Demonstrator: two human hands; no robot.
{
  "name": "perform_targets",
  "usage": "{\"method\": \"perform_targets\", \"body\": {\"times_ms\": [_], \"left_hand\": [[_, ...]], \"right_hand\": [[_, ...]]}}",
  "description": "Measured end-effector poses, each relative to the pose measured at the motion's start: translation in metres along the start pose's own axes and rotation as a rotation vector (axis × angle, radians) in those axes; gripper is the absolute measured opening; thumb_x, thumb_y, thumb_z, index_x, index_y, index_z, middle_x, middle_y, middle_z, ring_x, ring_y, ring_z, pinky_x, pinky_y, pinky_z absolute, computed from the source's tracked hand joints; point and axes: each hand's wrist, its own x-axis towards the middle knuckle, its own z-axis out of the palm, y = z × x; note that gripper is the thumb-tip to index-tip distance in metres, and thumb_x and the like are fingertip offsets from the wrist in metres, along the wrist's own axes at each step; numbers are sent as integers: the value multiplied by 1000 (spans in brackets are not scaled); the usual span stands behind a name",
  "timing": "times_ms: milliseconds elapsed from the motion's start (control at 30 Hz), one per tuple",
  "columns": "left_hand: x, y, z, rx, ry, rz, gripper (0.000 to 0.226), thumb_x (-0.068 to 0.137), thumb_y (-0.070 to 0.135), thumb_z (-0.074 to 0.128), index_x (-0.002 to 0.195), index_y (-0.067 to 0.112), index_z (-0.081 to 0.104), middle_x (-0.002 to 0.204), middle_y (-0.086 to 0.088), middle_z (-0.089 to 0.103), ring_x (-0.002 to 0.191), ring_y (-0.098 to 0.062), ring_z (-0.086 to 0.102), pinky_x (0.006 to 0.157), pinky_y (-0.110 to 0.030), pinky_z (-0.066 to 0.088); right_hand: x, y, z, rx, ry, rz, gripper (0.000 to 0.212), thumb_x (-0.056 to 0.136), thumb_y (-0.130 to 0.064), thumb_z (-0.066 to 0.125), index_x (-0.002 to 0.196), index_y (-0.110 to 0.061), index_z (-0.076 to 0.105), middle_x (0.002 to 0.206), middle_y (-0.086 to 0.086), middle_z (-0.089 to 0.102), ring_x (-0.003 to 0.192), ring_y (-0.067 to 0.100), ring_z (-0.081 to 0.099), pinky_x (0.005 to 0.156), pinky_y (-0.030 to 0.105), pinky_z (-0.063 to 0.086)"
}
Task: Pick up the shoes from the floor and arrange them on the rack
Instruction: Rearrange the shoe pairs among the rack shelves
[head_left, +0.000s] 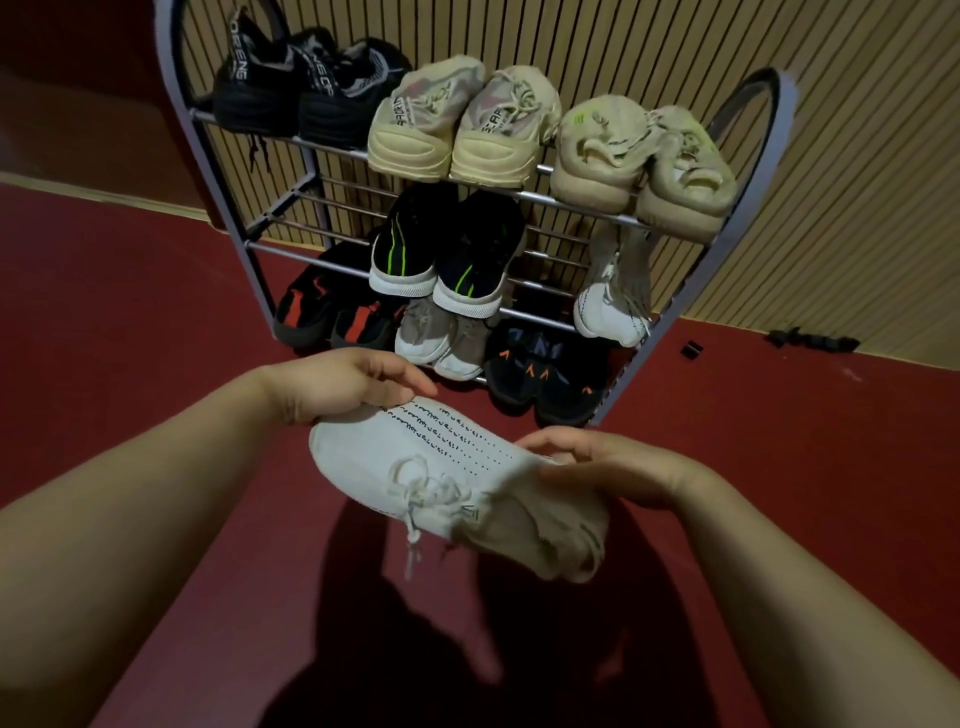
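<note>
**White sneaker in both hands, short of the rack**

I hold the white knitted sneaker with dotted black stripes (441, 467) in the air above the dark red floor (130, 338), just in front of the grey metal tube rack (571, 200). My right hand (608, 467) is curled round its soft heel collar. My left hand (343, 384) lies along the toe edge, fingers nearly straight, thumb hidden. The shoe looks light and floppy, so I judge the firmer sole the better hold. A loose lace (413, 551) dangles and could snag a rail
</note>
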Motion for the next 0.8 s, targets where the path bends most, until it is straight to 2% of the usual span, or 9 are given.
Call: {"method": "perform_targets", "body": {"times_ms": [100,200,267,367,467,567,667,733,800], "left_hand": [[6,5,1,-10,58,-16,24,93,15,53,115,19,64,111,-5,69,105,-18,63,90,-28,51],[16,7,0,-409,294,10,30,95,29,49,120,17,59,103,-3,69,97,-19,63,79,-31,54],[18,3,2,-604,369,-7,34,92,46,46,119,26,55,97,4,68,95,-15,60,77,-31,50],[17,-12,21,-635,259,-120,73,74,59,51,141,33,35,129,-4,55,108,-22,60,80,-37,53],[19,-6,55,-660,114,-89,92,66,53,70,142,48,19,133,-8,52,105,-29,64,85,-44,54],[30,7,85,-611,75,46,79,82,20,71,140,44,22,128,0,60,102,-21,67,74,-38,58],[37,4,99,-586,176,70,87,84,-3,63,145,38,17,130,0,58,100,-16,66,64,-31,57],[39,-4,98,-588,142,87,88,82,-4,64,144,40,21,131,1,58,103,-17,66,72,-37,58],[39,-8,96,-516,103,99,90,80,-1,69,145,39,21,132,4,56,109,-14,63,81,-37,57]], "right_hand": [[-4,6,0,167,71,-66,41,91,-23,56,129,-9,53,120,2,63,104,7,61,84,19,48],[-6,13,-1,336,185,-116,55,85,-26,53,137,-13,45,131,-2,58,117,12,57,97,25,47],[-5,20,3,412,262,-146,59,86,-29,53,142,-17,40,139,0,52,125,15,52,105,28,41],[-1,25,12,477,375,-190,50,92,-19,49,141,-23,38,139,-6,49,117,-1,55,91,14,45],[6,25,22,430,415,-207,54,94,-12,46,145,-24,30,141,-9,44,117,-9,51,91,9,42],[14,29,35,417,421,-184,61,90,-21,53,146,-25,29,138,-10,48,121,0,52,102,23,43],[17,32,38,439,448,-145,49,96,-17,52,141,-22,33,110,2,60,95,9,63,79,17,51],[20,33,38,378,488,-112,53,94,-25,55,141,-18,31,94,7,57,83,12,60,69,12,49],[21,29,40,388,560,-111,64,84,-32,59,139,-16,29,94,1,56,82,7,59,68,14,49]]}}
